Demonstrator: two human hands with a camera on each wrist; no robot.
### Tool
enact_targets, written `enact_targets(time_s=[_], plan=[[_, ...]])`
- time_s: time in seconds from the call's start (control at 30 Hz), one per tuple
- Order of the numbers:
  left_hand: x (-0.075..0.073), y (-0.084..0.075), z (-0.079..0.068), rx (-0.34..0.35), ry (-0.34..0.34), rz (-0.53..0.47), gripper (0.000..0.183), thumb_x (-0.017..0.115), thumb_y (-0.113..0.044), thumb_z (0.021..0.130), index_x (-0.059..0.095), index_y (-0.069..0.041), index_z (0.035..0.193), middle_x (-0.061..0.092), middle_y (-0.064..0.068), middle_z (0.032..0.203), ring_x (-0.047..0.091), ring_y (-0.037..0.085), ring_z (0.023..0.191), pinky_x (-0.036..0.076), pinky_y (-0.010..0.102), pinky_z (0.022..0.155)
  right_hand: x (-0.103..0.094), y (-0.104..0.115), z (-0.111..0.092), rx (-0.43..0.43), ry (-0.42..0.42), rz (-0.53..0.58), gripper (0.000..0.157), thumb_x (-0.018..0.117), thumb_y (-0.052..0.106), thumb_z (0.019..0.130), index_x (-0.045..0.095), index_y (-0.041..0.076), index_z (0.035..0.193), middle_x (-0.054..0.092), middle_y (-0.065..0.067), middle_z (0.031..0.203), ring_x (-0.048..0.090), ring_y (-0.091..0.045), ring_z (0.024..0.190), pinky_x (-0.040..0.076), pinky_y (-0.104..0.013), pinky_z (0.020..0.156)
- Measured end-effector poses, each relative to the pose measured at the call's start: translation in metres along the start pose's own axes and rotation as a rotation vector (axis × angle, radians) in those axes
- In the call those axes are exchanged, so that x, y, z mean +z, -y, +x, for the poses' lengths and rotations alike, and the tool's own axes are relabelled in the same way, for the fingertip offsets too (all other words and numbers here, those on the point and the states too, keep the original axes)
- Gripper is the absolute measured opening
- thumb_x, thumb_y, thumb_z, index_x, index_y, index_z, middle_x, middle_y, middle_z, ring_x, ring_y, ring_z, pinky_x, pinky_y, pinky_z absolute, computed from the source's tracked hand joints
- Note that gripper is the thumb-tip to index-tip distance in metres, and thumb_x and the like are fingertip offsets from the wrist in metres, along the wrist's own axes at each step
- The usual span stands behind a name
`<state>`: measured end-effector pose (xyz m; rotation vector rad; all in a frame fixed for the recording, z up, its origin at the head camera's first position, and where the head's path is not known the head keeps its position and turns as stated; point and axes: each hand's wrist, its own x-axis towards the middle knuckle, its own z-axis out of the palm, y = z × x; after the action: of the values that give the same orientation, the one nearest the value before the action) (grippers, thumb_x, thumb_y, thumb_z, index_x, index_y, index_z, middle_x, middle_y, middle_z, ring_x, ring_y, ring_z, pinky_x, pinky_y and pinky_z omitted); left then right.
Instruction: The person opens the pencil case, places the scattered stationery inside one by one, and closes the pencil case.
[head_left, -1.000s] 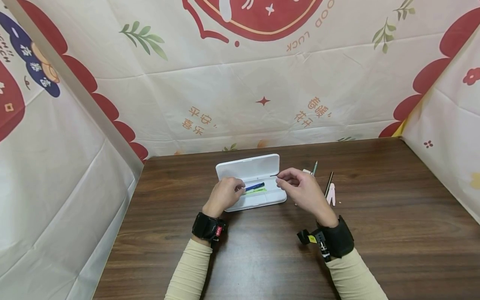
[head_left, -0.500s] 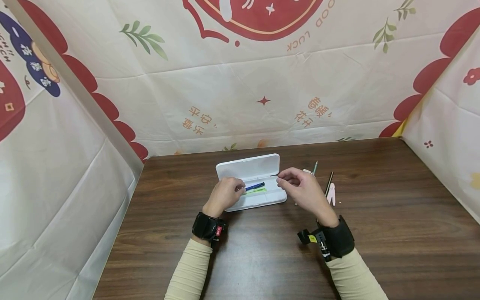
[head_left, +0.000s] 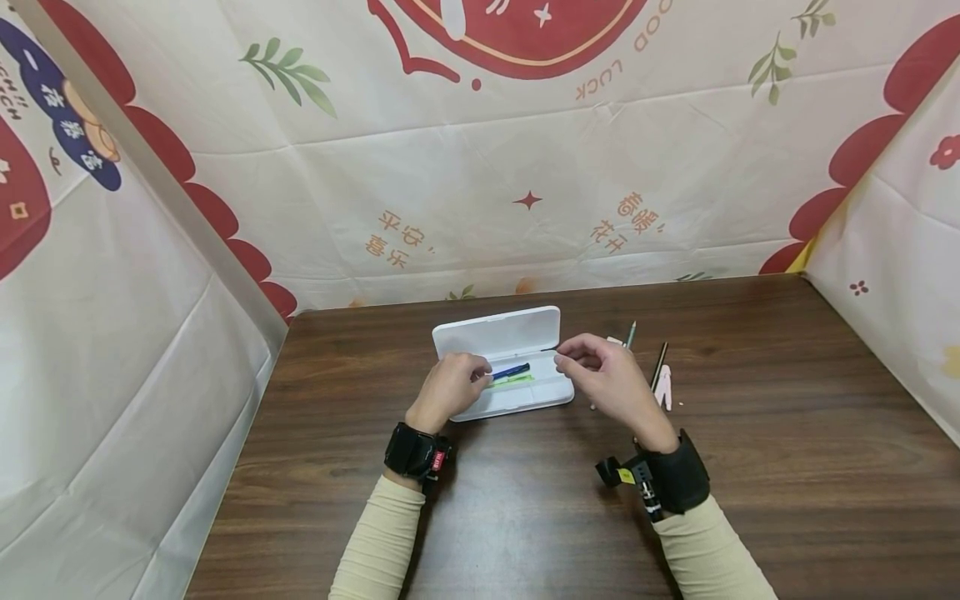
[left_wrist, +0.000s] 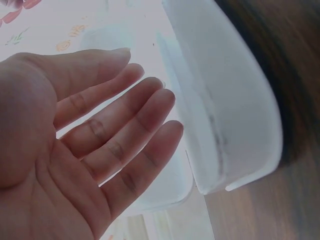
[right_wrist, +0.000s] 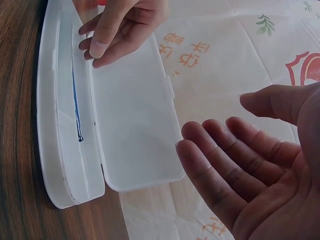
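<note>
An open white pencil case (head_left: 497, 332) lies on the table with its lid tipped back. A blue pen (head_left: 513, 372) and a bright green slim item (head_left: 517, 379) rest inside it. My left hand (head_left: 448, 385) hovers over the case's left end, partly covering that end. In the left wrist view its fingers (left_wrist: 132, 122) are loosely bent with nothing between them. At the right end of the case is my right hand (head_left: 602, 377). The right wrist view shows its palm (right_wrist: 270, 200) bare and the fingers relaxed, with the thumb apart.
Right of the case, partly behind my right hand, are a green pencil (head_left: 631, 335) and a small white item (head_left: 615, 340). Further right lie a dark pencil (head_left: 660, 365) and a pale pink two-legged item (head_left: 663, 388). A printed cloth (head_left: 480, 208) hangs behind the table.
</note>
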<state>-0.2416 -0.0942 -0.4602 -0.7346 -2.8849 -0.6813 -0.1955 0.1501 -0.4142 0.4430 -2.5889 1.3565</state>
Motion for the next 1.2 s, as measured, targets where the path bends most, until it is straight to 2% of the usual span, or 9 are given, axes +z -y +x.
enact_targets(time_s=[0.33, 0.7, 0.9, 1.2], plan=[[-0.004, -0.003, 0.000, -0.014, 0.003, -0.001, 0.012, 0.068, -0.016, 0.084, 0.076, -0.011, 0.092, 0.073, 0.001, 0.086, 0.062, 0.010, 0.077, 0.054, 0.031, 0.070, -0.002, -0.004, 0.001, 0.020, -0.012, -0.027, 0.020, 0.061, 0.023, 0.091, 0.067, 0.006, 0.100, 0.070, -0.011, 0.092, 0.064, -0.018, 0.080, 0.054, -0.042, 0.072], [-0.007, -0.006, 0.000, -0.007, -0.003, 0.002, 0.015, 0.069, -0.019, 0.084, 0.076, -0.011, 0.095, 0.073, 0.001, 0.088, 0.062, 0.010, 0.079, 0.054, 0.031, 0.071, -0.007, -0.012, 0.001, 0.048, -0.026, -0.064, 0.022, 0.060, 0.023, 0.091, 0.066, 0.004, 0.101, 0.070, -0.012, 0.091, 0.063, -0.021, 0.079, 0.051, -0.041, 0.069], [-0.009, -0.008, 0.000, -0.007, -0.003, 0.004, 0.017, 0.068, -0.019, 0.085, 0.076, -0.009, 0.096, 0.074, 0.002, 0.090, 0.063, 0.011, 0.081, 0.055, 0.033, 0.072, -0.009, -0.016, 0.002, 0.065, -0.036, -0.056, 0.018, 0.062, 0.019, 0.090, 0.066, 0.004, 0.100, 0.070, -0.013, 0.088, 0.064, -0.022, 0.076, 0.052, -0.040, 0.065], [-0.014, -0.013, -0.002, -0.011, -0.009, 0.000, 0.016, 0.068, -0.019, 0.085, 0.076, -0.010, 0.095, 0.074, 0.002, 0.090, 0.064, 0.010, 0.082, 0.055, 0.032, 0.073, -0.012, -0.026, 0.003, 0.108, -0.061, -0.096, 0.023, 0.061, 0.026, 0.090, 0.066, 0.005, 0.099, 0.071, -0.012, 0.085, 0.065, -0.021, 0.074, 0.050, -0.037, 0.061]])
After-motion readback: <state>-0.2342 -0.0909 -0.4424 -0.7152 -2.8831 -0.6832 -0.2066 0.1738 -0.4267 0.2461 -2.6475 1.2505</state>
